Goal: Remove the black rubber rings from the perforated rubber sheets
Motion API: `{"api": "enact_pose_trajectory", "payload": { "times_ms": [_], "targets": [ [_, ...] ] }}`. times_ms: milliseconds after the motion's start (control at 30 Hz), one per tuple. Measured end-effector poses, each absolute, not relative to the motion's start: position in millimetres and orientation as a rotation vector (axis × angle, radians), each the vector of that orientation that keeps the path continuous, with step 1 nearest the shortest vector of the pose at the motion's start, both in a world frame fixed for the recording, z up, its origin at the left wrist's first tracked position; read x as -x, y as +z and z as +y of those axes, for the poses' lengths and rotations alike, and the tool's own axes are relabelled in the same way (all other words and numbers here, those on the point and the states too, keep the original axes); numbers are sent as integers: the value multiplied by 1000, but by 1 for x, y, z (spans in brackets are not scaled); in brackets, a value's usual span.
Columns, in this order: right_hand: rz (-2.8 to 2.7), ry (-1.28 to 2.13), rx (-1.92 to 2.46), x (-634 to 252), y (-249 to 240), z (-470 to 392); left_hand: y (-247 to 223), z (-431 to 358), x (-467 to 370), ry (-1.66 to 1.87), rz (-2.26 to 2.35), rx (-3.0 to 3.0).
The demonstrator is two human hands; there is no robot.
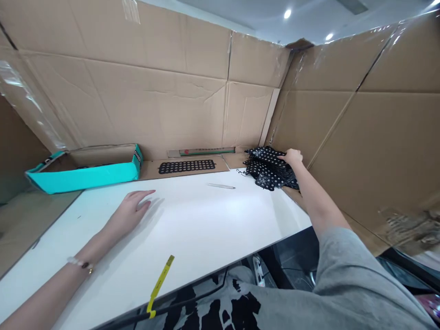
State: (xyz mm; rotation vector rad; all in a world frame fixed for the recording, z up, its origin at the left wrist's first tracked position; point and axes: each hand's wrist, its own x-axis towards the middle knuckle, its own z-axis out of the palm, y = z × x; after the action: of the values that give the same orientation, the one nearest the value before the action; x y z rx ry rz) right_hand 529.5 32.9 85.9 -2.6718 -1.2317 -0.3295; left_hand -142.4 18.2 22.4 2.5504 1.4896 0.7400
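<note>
My right hand reaches to the far right corner, its fingers pinched at the upper right edge of a heap of thin black pieces with white dots. The fingertips are partly hidden, and how many pieces they hold does not show. The heap lies loosely piled, overhanging the corner of the white tabletop. My left hand hovers over or rests lightly on the left part of the tabletop, thumb and fingers apart, holding nothing. A slim pale pen-like stick lies between the two hands.
A turquoise open box stands at the back left, with dark things inside. A flat black grid with holes lies along the back edge. Cardboard walls enclose the table. Yellow tape sticks to the front edge by a black cable.
</note>
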Motion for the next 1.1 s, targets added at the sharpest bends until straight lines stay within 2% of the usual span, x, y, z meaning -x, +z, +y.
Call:
{"api": "enact_pose_trajectory", "payload": {
  "times_ms": [300,533,700,833,967,1067,1100],
  "targets": [
    [-1704,-799,2557,-482,85,22,25,16,142,728,1473,-2541],
    [-1753,-764,2581,-448,66,21,21,20,145,724,1433,-2537],
    [-1585,-820,2641,-417,49,27,18,21,147,750,1409,-2513],
    [-1571,-690,2659,-390,43,27,22,18,145,736,1400,-2483],
    [-1684,-471,2601,-384,77,31,25,17,143,757,1422,-2440],
    [-1657,-451,2564,-392,134,48,23,18,142,784,1436,-2369],
    [-1658,-352,2503,-393,156,56,22,18,142,796,1432,-2336]
  ]
}}
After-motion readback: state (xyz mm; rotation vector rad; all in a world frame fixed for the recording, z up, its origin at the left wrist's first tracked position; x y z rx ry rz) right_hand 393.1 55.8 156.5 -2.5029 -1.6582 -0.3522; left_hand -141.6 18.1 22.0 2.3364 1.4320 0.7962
